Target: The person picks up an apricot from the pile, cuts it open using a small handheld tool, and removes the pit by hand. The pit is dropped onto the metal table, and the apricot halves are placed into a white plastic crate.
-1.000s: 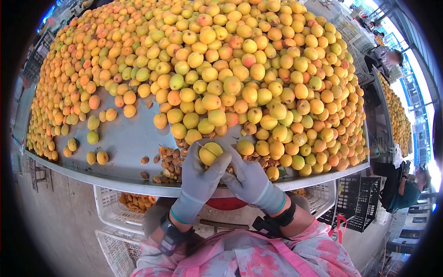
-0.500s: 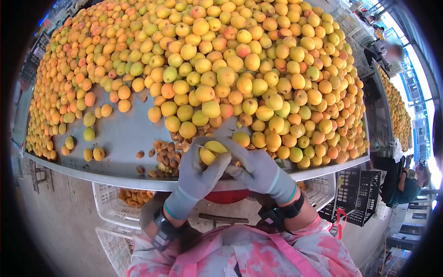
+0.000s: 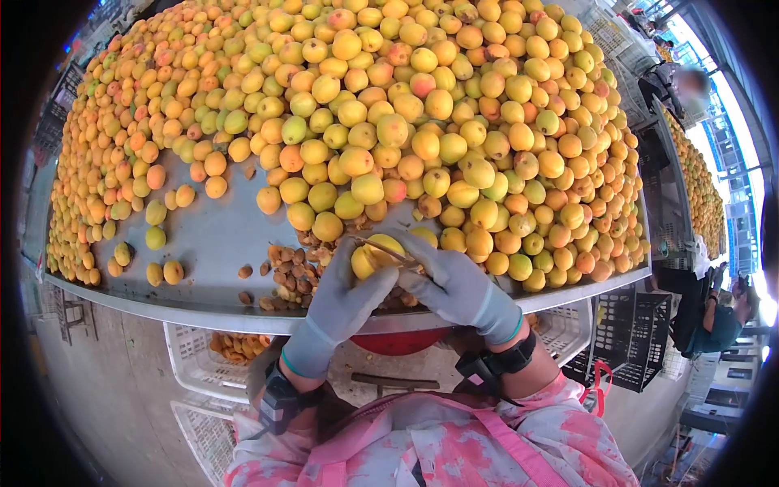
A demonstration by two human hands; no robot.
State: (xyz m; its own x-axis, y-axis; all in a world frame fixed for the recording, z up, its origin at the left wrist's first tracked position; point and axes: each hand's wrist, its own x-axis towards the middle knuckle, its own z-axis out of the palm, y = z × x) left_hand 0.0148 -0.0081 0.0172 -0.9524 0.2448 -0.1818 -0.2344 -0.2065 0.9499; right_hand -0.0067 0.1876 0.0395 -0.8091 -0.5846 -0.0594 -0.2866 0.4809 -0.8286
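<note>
My left hand [image 3: 345, 294], in a grey glove, is closed around a yellow apricot [image 3: 367, 261] just above the table's near edge. Across the fruit lies a thin, narrow blade, seemingly a small knife [image 3: 389, 252]; its handle is hidden in my gloved right hand [image 3: 456, 290], whose fingers are closed. The two hands nearly touch at the thumbs. Just left of them, brown apricot stones [image 3: 294, 272] are piled on the metal table [image 3: 219, 231]. Beyond my hands rises a large heap of apricots [image 3: 389, 130].
Below the table edge stand a white crate [image 3: 182, 357] with fruit pieces in it and a red container [image 3: 398, 342]. Black crates [image 3: 641, 341] are at the right. Another person [image 3: 714, 321] is at the far right, near a second fruit-laden table [image 3: 694, 174].
The blade has shifted across the apricot and now slants down toward my right hand. The apricot has turned in my left hand, showing more of its face. Both hands stay at the same spot.
</note>
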